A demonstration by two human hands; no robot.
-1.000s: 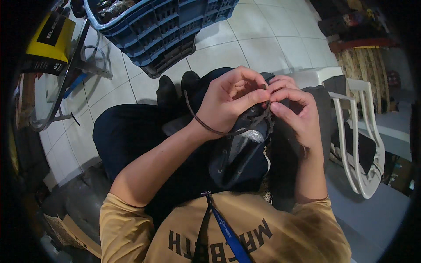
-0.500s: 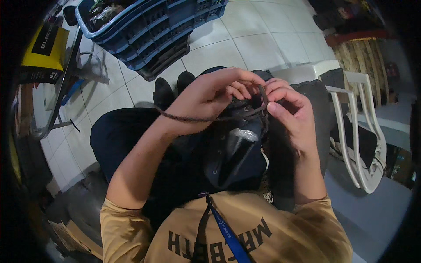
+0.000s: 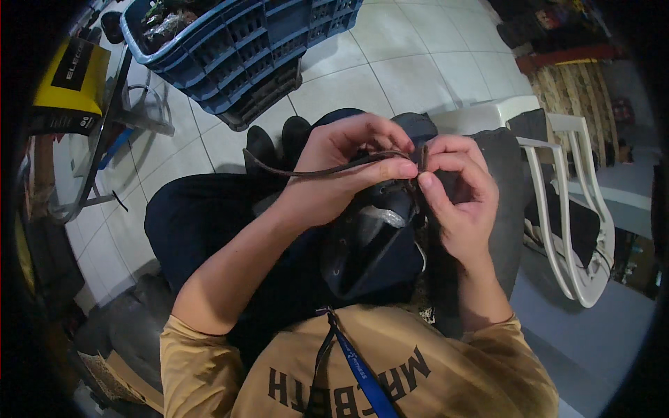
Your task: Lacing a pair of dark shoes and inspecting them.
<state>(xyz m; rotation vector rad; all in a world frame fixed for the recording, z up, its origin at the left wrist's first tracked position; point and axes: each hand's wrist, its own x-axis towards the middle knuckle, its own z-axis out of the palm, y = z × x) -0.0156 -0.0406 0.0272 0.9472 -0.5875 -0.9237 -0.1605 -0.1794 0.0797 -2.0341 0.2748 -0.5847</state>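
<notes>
A dark boot or shoe with metal eyelets lies across my lap, its opening toward my body. A black, shiny insert with clear wrap at its end rests in that opening. My left hand pinches a dark brown shoelace between thumb and fingers, and a loose length trails left over the wrist. Close beside it, my right hand grips a short upright piece of the lace between thumb and forefinger, just above the eyelets. The fingertips of both hands nearly meet there. Part of the shoe is hidden beneath my hands.
Ahead to the left stands a blue plastic crate with wrapped items inside. A yellow and black package sits by a table edge at far left. A white plastic chair stands to my right. White tiles cover the floor.
My left thumb has come forward onto the lace beside my right fingertips. The lace loop between the hands has drawn in, and the trailing length now lies higher over the left hand.
</notes>
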